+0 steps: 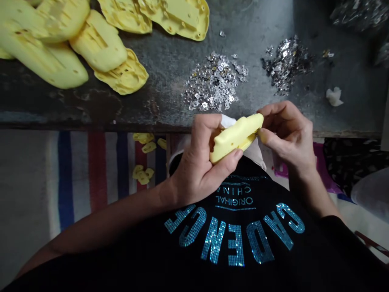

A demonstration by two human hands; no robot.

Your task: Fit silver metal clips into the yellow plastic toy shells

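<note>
A yellow plastic shell is tilted in front of my chest, just off the table's front edge. My left hand is closed around its left part, thumb along the lower side and fingers behind. White wrapping covers a fingertip of that hand. At the shell's right end, my right hand has its thumb and fingers bent in a pinch. Whatever they hold is too small or hidden to make out. Beyond my hands lies a pile of small shiny metal contact plates. To its right is a second, darker pile of small metal pieces.
More yellow shells are heaped at the table's back left. A white crumpled scrap and clear bags of metal parts lie at the right. Small yellow pieces rest on striped sheeting below the table edge.
</note>
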